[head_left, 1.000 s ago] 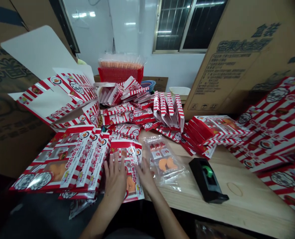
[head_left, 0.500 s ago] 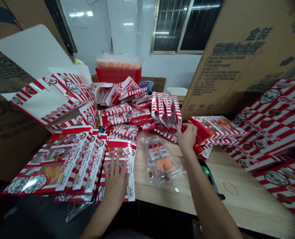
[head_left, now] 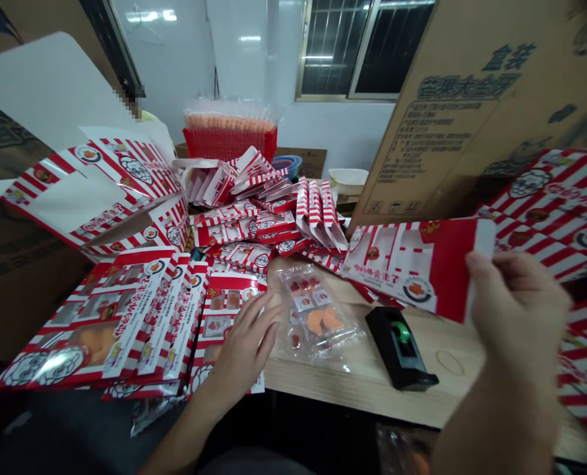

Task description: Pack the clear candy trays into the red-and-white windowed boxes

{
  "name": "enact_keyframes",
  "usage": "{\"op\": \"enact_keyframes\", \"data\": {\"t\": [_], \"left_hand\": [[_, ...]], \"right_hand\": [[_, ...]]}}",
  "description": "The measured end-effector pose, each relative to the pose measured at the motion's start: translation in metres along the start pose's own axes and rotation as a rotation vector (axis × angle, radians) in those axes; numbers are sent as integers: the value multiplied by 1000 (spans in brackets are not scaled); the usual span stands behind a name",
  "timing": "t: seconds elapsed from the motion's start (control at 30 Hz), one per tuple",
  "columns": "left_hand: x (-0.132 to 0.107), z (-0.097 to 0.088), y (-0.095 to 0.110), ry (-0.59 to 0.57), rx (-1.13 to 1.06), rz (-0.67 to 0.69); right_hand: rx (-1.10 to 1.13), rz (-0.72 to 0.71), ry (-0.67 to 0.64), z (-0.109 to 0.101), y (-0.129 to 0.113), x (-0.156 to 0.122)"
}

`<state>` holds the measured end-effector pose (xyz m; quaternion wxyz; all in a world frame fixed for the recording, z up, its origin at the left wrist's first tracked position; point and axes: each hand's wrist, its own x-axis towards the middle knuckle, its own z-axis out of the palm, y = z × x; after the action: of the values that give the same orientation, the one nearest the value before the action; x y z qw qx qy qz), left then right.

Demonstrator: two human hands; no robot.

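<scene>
My right hand (head_left: 518, 310) grips the end of a red-and-white striped carton (head_left: 392, 260) between thumb and fingers. The carton is tilted above the table, its cut-out windows facing me. My left hand (head_left: 244, 343) is open, fingers loosely spread over the right edge of a windowed carton (head_left: 219, 316) with pieces showing inside. Just beyond its fingertips lie clear plastic packets (head_left: 323, 316) holding orange and red pieces. Behind them, several folded cartons (head_left: 318, 211) lean upright beside a heap of similar cartons (head_left: 247, 231).
A black tape dispenser (head_left: 397, 349) with a green roll sits below the held carton, near a rubber band (head_left: 449, 363). Filled cartons (head_left: 100, 316) are stacked at left. Striped cartons (head_left: 565, 198) pile up at right, before a large cardboard box (head_left: 436, 152). A red basket (head_left: 229, 142) stands behind.
My right hand has drawn a carton from the upright row and swung it right and nearer. My left hand has slid slightly right. The tape dispenser is now uncovered.
</scene>
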<state>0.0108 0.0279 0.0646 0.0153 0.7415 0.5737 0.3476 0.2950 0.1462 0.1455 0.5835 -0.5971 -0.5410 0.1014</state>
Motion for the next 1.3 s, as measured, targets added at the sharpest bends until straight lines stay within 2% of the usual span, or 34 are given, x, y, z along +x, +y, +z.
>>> {"op": "enact_keyframes", "data": {"t": [0.1,0.13,0.2,0.3,0.4,0.47,0.5,0.53,0.57,0.6,0.63,0.7,0.73,0.77,0.8,0.87,0.97,1.03,1.2,1.3], "left_hand": [[13,-4,16,25,-109,154],[17,-4,23,12,-156,189],[26,-4,35,-35,-261,201],[35,-3,47,-136,-507,80],[30,-1,45,-400,-861,-130],[16,-3,38,-539,-1000,-321],[8,-4,33,-528,-1037,-444],[1,-7,27,-439,-1075,-583],[-5,-12,21,-289,-1124,-726],[-9,-17,14,-99,-1174,-862],[-11,-23,7,112,-1213,-975],[-10,-37,-6,500,-1248,-1092],[-8,-44,-11,623,-1249,-1109],[-6,-50,-16,691,-1242,-1110],[-4,-54,-20,712,-1235,-1101],[-3,-58,-24,664,-1224,-1076],[-4,-53,-27,627,-1176,-1041],[-5,-47,-27,598,-1134,-1034],[-3,-36,-23,362,-1132,-961],[-3,-29,-19,242,-1142,-927]], "right_hand": [[139,305,-300,-36,-10,-3],[162,343,-427,-41,-12,-4],[175,295,-702,-41,-16,-7],[176,94,-1053,-25,-28,-20],[264,-37,-1373,-5,-39,-38],[366,-35,-1486,7,-37,-48],[394,-6,-1469,14,-30,-52],[372,35,-1396,22,-19,-54],[312,82,-1283,31,-5,-56],[188,116,-1115,41,11,-58],[-7,157,-963,52,28,-61],[-157,205,-871,74,61,-68],[-215,226,-850,84,75,-73],[-253,244,-850,93,87,-77],[-287,261,-856,100,95,-81],[-340,287,-872,109,106,-87],[-371,284,-872,110,109,-85],[-330,235,-868,101,107,-79],[-112,90,-869,58,87,-62],[-166,-83,-726,43,69,-74]]}}
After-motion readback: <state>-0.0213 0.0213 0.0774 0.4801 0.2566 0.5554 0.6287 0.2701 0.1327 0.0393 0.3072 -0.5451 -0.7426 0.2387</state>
